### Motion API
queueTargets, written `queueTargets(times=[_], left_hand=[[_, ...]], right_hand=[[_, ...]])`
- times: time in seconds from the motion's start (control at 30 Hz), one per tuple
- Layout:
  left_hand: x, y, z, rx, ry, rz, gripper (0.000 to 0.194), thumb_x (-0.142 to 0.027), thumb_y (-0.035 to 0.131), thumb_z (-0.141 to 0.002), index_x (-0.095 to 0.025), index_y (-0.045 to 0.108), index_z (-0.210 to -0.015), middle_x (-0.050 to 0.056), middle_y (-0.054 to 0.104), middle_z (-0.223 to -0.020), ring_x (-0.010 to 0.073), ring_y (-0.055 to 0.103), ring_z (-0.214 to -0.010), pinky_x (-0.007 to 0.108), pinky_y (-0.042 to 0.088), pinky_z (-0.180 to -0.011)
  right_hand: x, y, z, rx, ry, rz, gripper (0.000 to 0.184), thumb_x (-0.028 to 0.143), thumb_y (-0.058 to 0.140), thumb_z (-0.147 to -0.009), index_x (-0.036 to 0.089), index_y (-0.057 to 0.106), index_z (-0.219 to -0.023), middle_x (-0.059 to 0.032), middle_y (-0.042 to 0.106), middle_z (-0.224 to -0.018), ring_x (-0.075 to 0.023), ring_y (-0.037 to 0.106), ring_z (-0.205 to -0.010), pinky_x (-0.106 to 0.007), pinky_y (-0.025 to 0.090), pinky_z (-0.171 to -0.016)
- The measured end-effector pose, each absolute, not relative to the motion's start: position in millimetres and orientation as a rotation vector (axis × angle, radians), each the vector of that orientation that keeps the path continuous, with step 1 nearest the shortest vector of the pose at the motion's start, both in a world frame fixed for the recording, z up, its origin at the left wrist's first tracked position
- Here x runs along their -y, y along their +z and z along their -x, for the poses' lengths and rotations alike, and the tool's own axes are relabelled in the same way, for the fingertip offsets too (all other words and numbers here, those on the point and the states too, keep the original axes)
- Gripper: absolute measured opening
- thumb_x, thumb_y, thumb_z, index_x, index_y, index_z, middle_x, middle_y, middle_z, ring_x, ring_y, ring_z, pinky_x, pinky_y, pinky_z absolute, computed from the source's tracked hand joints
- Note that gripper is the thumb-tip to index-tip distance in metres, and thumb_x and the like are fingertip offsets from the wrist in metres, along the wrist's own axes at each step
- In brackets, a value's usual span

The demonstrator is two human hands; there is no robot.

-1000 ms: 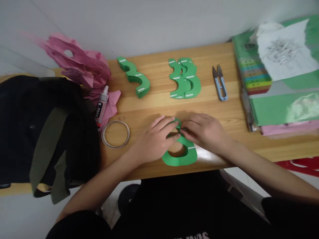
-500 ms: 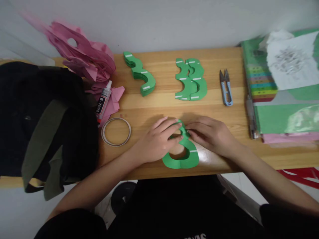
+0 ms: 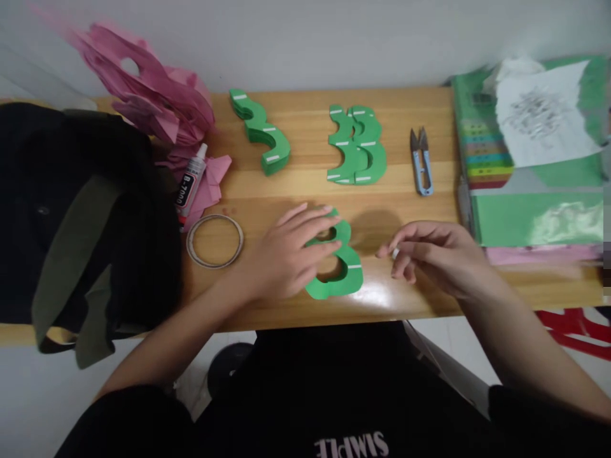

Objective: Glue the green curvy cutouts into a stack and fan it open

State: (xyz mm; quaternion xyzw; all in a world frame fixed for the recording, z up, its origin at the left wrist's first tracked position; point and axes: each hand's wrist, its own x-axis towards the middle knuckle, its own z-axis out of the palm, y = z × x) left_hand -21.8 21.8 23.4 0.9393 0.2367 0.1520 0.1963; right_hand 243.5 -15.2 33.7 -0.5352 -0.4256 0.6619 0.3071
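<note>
A green paper cutout (image 3: 340, 273) with small white tape strips lies near the front edge of the wooden table (image 3: 296, 191). My left hand (image 3: 286, 254) rests flat on its left side, fingers stretched out. To the right of the cutout, my right hand (image 3: 434, 254) hovers just above the table. Its fingertips pinch a tiny white scrap (image 3: 395, 253), perhaps tape backing.
Farther back lie a curved stack of green cutouts (image 3: 260, 132), a second green stack (image 3: 357, 146) and blue snips (image 3: 421, 162). A tape ring (image 3: 214, 240), a glue tube (image 3: 189, 184), pink paper scraps (image 3: 153, 102) and a black bag (image 3: 71, 216) sit left. Coloured paper packs (image 3: 529, 165) fill the right.
My right hand has pulled away from the green cutout to the right, with a small white scrap in its fingertips. My left hand stays pressed on the cutout.
</note>
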Motion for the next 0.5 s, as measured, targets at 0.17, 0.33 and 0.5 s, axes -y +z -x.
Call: queueTargets(times=[0.17, 0.33, 0.5], left_hand=[[4, 47, 7, -0.509, 0.25, -2.748, 0.038, -0.041, 0.056, -0.088, -0.014, 0.065, -0.114, 0.016, 0.059, -0.129, 0.0311, 0.051, -0.125, 0.051, 0.032, -0.111], [13, 33, 5, -0.569, 0.103, -2.786, 0.06, -0.058, 0.062, -0.081, -0.015, 0.062, -0.122, 0.02, 0.053, -0.136, 0.0361, 0.047, -0.128, 0.053, 0.031, -0.109], [12, 26, 6, -0.574, 0.079, -2.755, 0.059, -0.054, 0.065, -0.08, -0.013, 0.062, -0.122, 0.019, 0.05, -0.14, 0.0353, 0.042, -0.133, 0.051, 0.026, -0.112]], right_hand=[[20, 37, -237, 1.095, 1.934, 1.337, 0.02, 0.03, 0.07, -0.077, 0.018, 0.064, -0.09, -0.0014, 0.071, -0.069, -0.0112, 0.065, -0.051, -0.02, 0.05, -0.043], [29, 30, -220, 1.573, 1.577, 1.408, 0.017, 0.032, 0.067, -0.081, 0.016, 0.067, -0.086, -0.0014, 0.069, -0.068, -0.0115, 0.064, -0.058, -0.025, 0.053, -0.056], [36, 17, -207, 2.17, 0.861, 1.402, 0.017, 0.026, 0.056, -0.089, 0.017, 0.066, -0.079, -0.0031, 0.067, -0.072, -0.0124, 0.06, -0.062, -0.025, 0.047, -0.057]])
